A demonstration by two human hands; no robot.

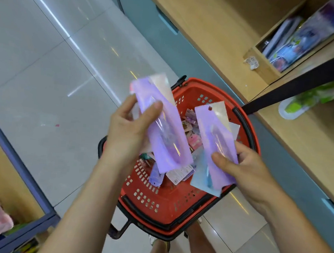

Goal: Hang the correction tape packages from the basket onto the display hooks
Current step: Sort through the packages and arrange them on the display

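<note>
Nearest, my left grip [129, 131] and right grip [247, 167] each hold packages [162, 124] over the basket [216, 86]; next I need hooks, unseen.

Bright, even indoor light falls from overhead, and long white streaks of it reflect off the glossy floor tiles [46, 65]. Glare sheens the iridescent correction tape packages [167, 130]. Shadows are faint. Motion blur smears the shelf goods [303, 37] at upper right, perhaps notebooks. The wide lens bends straight lines near the edges.
</note>
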